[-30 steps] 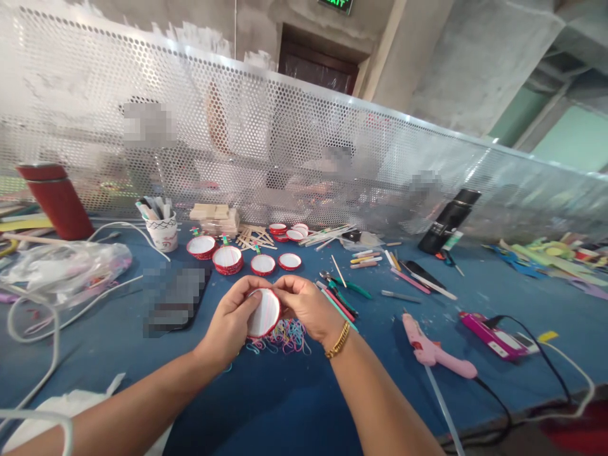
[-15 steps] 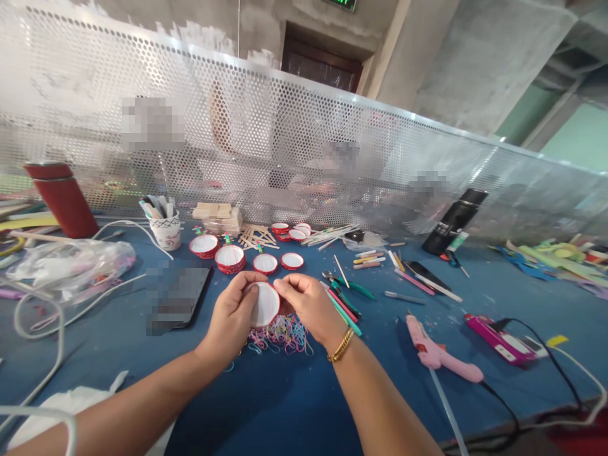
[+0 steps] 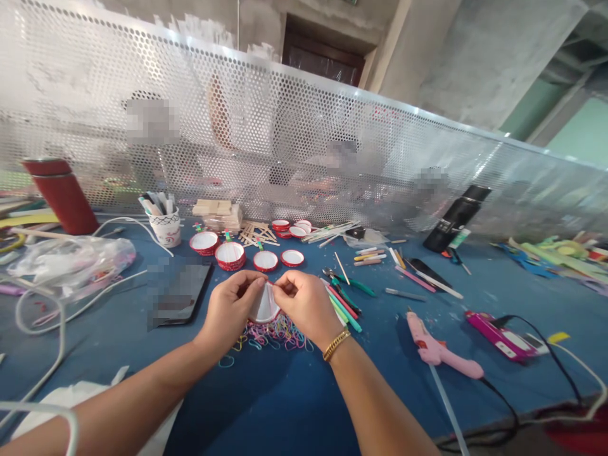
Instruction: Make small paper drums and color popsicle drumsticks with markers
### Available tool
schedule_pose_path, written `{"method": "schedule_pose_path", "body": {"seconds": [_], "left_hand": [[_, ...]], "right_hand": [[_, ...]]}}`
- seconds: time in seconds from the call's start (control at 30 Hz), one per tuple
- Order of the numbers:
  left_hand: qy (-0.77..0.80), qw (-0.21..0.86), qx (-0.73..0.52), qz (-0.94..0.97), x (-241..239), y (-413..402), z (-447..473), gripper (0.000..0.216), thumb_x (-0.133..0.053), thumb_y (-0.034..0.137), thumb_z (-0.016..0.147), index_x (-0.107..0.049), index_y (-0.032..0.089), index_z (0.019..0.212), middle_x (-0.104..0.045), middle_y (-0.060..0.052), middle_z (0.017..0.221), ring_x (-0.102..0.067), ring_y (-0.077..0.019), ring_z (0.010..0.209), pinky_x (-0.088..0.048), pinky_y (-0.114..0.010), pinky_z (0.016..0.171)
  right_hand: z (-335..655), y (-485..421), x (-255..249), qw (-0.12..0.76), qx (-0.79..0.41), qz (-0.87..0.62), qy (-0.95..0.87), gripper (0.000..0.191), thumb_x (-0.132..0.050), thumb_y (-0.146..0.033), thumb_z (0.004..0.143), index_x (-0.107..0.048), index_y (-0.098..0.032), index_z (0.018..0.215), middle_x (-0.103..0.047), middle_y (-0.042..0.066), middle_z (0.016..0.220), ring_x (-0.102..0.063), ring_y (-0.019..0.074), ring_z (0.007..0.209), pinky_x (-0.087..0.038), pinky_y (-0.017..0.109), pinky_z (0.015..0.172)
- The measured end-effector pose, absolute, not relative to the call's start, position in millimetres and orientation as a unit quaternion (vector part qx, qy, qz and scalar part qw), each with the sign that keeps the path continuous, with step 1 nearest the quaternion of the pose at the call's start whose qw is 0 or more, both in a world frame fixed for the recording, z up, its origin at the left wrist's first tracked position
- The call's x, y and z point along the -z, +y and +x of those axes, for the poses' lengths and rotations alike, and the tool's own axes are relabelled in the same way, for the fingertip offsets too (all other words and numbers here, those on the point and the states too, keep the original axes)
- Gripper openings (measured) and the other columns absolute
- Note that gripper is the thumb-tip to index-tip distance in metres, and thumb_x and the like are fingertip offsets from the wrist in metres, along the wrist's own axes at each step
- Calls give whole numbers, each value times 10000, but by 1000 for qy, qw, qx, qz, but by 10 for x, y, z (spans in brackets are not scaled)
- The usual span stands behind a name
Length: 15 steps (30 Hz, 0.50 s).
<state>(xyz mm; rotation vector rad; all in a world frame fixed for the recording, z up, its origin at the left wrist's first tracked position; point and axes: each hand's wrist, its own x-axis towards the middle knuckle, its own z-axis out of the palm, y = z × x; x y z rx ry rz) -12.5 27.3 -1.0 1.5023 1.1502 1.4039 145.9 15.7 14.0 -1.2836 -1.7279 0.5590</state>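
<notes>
Round white red-rimmed disc [image 3: 266,308]: between both hands, above thin multicoloured loops [image 3: 282,335] on blue worktop [image 3: 380,345]
Left hand [image 3: 234,305]: fingers pinching disc's upper rim
Right hand [image 3: 308,305]: fingers pinching same rim, just beside left

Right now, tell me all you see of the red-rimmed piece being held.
The red-rimmed round piece has a faintly streaked white face; its material is unclear. Tilted, it is pinched near its top by the left hand and right hand, which partly cover it. Colourful loops lie below.
</notes>
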Motion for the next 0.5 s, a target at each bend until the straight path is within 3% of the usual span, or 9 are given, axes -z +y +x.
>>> {"method": "schedule_pose_path", "body": {"seconds": [0.5], "left_hand": [[471, 383, -543, 580, -7, 274, -113, 274, -712, 429, 759, -734, 160, 803, -683, -22, 645, -544, -127, 540, -409, -228, 472]], "right_hand": [[1456, 154, -121, 433, -224, -515, -705, 163, -635, -241, 866, -637, -214, 705, -710, 30, 671, -652, 166, 625, -437, 252, 581]]}}
